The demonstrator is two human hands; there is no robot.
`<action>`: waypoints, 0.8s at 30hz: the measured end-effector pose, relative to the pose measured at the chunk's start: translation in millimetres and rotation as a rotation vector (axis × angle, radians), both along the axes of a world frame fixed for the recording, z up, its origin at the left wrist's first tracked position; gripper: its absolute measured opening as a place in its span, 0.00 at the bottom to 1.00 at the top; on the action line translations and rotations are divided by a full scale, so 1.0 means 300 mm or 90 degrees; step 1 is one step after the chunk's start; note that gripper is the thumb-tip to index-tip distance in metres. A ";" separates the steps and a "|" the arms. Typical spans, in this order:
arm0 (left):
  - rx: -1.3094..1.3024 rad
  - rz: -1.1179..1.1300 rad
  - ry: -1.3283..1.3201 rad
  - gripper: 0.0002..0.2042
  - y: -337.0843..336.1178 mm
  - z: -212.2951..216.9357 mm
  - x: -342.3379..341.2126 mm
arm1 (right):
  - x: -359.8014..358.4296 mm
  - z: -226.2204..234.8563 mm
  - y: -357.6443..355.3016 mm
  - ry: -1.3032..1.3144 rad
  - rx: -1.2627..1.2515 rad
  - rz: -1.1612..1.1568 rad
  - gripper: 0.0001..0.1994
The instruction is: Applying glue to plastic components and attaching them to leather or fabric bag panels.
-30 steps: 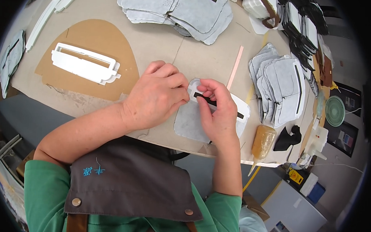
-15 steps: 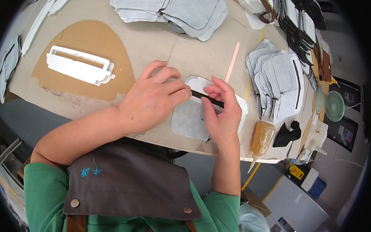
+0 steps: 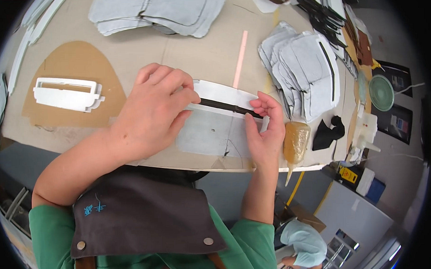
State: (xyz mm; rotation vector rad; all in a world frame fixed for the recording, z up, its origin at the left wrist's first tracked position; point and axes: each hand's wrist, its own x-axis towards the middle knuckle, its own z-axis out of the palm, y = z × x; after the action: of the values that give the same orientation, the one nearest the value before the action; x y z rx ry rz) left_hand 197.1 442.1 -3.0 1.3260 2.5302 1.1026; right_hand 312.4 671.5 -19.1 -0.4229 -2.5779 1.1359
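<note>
Below the near table edge: one dark apron [image 3: 142,217], two metal snaps, over a green shirt. At that edge, one grey panel [image 3: 211,134] lies flat on the table [image 3: 146,47], between both hands. One white piece [image 3: 226,92] on it, with one long black strip [image 3: 219,104] running along it, dropping slightly to the right.

Left hand [image 3: 150,113]: fingers curled at the strip's left end; can't tell whether it's pinching or only pressing. Right hand [image 3: 267,130]: half open at the other end, thumb and fingertips apart.

Right of the right hand: 1 amber bottle [image 3: 296,141], nozzle over the table edge, then 1 black scrap [image 3: 325,134].

Farther in: 1 pink strip [image 3: 240,60] just beyond the white piece. Left, 1 brown board [image 3: 94,58] with white plastic frames [image 3: 64,95] on it, overlapped, count unclear.

2 stacks of grey panels: right stack [image 3: 306,79], top panel with a black strip, and far stack [image 3: 168,13]. Layers too tight to count.

Past the table, right: 1 green round basket [image 3: 381,92]; lower right, 1 other person [image 3: 304,245] in a light blue top.
</note>
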 end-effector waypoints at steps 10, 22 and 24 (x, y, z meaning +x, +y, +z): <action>-0.083 -0.191 0.076 0.26 0.150 -0.085 0.101 | 0.057 -0.054 0.010 0.014 -0.053 -0.067 0.21; -0.014 -0.173 0.014 0.21 0.153 -0.079 0.081 | 0.115 -0.023 0.093 0.003 -0.050 -0.148 0.19; -0.024 -0.153 0.037 0.20 0.164 -0.067 0.070 | 0.113 -0.029 0.092 0.022 -0.085 -0.154 0.18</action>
State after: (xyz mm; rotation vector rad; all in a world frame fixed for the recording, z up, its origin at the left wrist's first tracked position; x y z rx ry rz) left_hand 218.2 491.2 -23.1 1.6220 2.3364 0.9782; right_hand 346.2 699.1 -27.8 -0.7167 -2.3520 1.2185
